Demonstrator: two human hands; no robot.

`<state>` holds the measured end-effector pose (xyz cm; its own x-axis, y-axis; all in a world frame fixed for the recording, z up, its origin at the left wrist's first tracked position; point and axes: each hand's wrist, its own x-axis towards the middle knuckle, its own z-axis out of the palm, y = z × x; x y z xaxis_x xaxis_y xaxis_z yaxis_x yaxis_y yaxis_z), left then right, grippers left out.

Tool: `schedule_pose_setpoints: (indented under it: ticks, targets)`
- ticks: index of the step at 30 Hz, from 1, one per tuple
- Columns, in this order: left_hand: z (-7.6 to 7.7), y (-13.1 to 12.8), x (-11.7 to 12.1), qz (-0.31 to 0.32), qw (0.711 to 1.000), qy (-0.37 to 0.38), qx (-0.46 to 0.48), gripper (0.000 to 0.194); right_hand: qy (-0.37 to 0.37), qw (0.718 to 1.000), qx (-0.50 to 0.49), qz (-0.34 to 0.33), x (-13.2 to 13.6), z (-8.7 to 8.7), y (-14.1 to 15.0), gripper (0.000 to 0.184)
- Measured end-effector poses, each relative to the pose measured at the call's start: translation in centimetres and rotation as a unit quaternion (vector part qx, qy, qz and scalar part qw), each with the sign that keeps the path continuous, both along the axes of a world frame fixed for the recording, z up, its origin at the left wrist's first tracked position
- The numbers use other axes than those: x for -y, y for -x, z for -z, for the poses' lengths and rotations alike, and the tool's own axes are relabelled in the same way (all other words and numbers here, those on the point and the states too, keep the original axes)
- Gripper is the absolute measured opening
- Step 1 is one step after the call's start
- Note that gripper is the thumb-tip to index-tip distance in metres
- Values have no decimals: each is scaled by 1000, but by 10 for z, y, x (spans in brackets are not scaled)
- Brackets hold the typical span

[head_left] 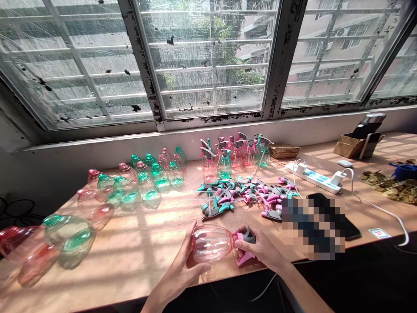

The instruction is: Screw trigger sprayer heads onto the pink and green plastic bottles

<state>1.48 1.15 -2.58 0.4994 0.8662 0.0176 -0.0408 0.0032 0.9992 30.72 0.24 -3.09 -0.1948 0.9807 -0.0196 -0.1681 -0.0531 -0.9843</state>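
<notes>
My left hand (182, 267) wraps around the base of a clear pink plastic bottle (213, 243) that lies on its side above the table's front edge. My right hand (260, 250) is closed on the pink and grey trigger sprayer head (246, 245) sitting at the bottle's neck. Just beyond them lies a loose pile of pink, teal and grey sprayer heads (247, 195).
Several empty pink and green bottles (143, 182) lie at the left of the wooden table (130, 248). Assembled spray bottles (234, 154) stand by the wall. A power strip (312, 176), a dark phone (350, 228), a cable and brass parts (391, 184) sit at the right.
</notes>
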Motion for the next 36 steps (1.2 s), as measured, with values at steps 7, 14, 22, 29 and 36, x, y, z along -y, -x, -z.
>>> schedule_pose_setpoints:
  ticks: [7,14,22,29,36]
  targets:
    - [3,0,0,-5,1000,-3,-10,98,19,999,-29,3,0,-2,2,46]
    - [-3,-4,0,-4,1000,-6,-5,106,13,1000,-25,-8,0,2,2,45]
    - [4,-3,-2,-12,1000,-14,-7,99,4,1000,-11,13,-1,0,2,45]
    - [-3,0,1,-5,1000,-8,-12,99,1,1000,-14,-9,0,1,1,45]
    - [-4,-1,1,-10,1000,-13,-21,97,-2,1000,-9,13,-1,1,1,45]
